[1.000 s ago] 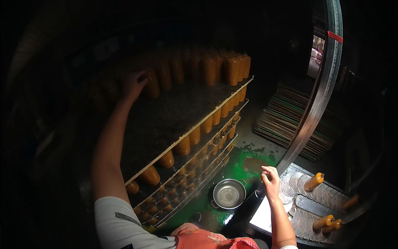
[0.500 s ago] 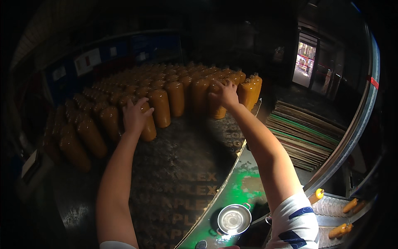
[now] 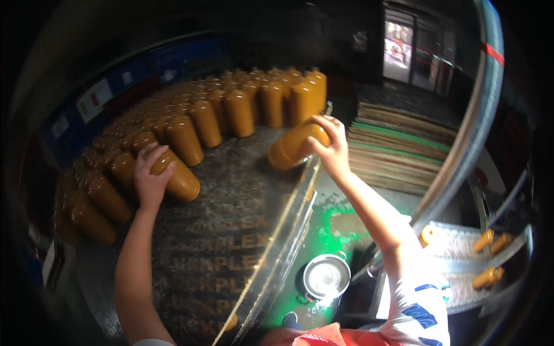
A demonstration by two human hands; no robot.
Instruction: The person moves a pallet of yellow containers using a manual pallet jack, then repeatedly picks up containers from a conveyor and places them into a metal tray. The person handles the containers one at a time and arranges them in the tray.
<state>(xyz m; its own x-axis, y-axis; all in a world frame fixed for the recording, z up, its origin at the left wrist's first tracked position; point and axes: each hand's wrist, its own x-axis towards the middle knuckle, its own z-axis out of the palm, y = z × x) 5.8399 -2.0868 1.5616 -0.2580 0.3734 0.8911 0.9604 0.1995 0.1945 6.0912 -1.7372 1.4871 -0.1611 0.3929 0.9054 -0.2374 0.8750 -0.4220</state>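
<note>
My right hand (image 3: 333,144) is closed round the top end of an orange-brown bottle (image 3: 288,149). That bottle leans well over toward the right edge of the dark board, its lower end pointing left. On the left, my left hand (image 3: 152,177) has its fingers curled round the upper part of another orange-brown bottle (image 3: 182,180), which appears tilted and is close to the front of the group. Many similar bottles (image 3: 239,112) stand packed together on the printed dark tabletop (image 3: 213,230) beyond both hands.
A metal pot (image 3: 326,278) sits on the green surface right of the board edge. Stacked flat boards (image 3: 398,138) stand at the far right behind a curved frame (image 3: 461,138). Lower right, a metal rack (image 3: 456,265) carries several orange bottles. A bright doorway (image 3: 398,49) lies beyond.
My right hand has drawn its bottle out of the group toward the board's right edge and tipped it over. My left hand still grips a bottle at the left. The view has shifted.
</note>
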